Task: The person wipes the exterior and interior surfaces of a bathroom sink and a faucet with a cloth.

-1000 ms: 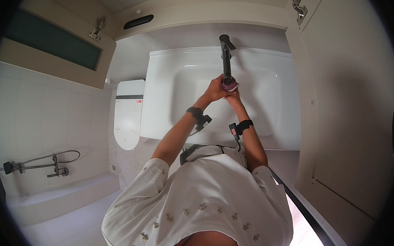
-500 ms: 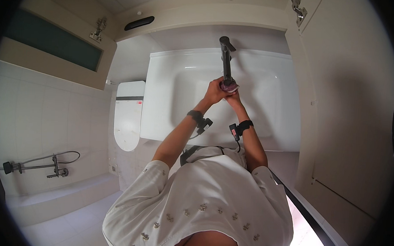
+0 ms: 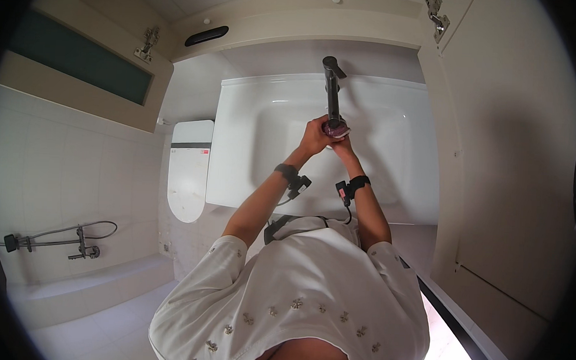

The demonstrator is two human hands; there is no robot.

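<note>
Both my hands meet below the spout of a dark grey faucet (image 3: 332, 94), above a white washbasin (image 3: 230, 170). Between them is a small purplish-pink thing with a pale edge (image 3: 338, 130); its kind I cannot make out. My left hand (image 3: 314, 136) curls around it from the left. From the lower right, my right hand (image 3: 342, 146) supports it, with most of its fingers hidden behind it. The faucet's end partly covers the thing. Whether water runs is too small to tell.
Open cabinet doors flank the basin, one with a teal panel (image 3: 79, 58) at left and a beige one (image 3: 510, 159) at right. A white toilet (image 3: 187, 181) stands left of the basin. A shower fixture (image 3: 79, 242) hangs farther left. Black straps with small devices circle both wrists.
The view has shifted slightly, so the basin and faucet sit a little lower. Both hands stay under the spout with the purplish-pink thing, which looks slightly turned.
</note>
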